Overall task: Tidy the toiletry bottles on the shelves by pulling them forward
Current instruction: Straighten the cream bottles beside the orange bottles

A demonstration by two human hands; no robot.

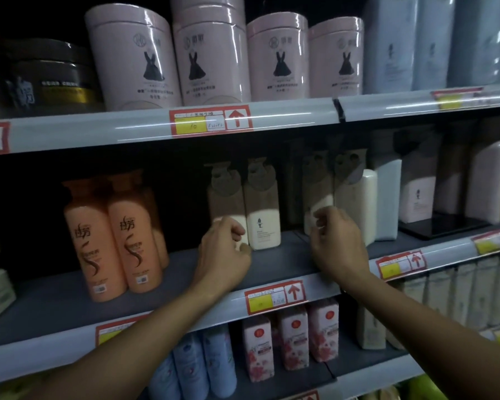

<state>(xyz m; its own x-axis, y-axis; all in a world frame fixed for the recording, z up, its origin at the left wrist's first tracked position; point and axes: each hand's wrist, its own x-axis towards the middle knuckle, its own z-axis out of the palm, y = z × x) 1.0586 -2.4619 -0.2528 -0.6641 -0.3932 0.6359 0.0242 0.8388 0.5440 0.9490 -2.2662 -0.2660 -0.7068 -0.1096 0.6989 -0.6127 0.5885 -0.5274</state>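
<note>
On the middle shelf [272,267] stand several cream pump bottles, set back from the front edge. My left hand [225,249] grips the base of the left cream bottle [225,203], fingers curled round it. A twin bottle [262,215] stands right beside it. My right hand [338,241] curls round the lower part of another cream bottle [318,189], with a further one [355,197] just to its right. Two orange bottles [113,241] stand further left and nearer the front.
Pink tubs [211,62] and dark jars [52,73] fill the top shelf. White and pale boxes [416,192] sit at the right of the middle shelf. Pink cartons [292,339] and blue bottles [202,365] stand below. Price tags [274,295] line the shelf edges.
</note>
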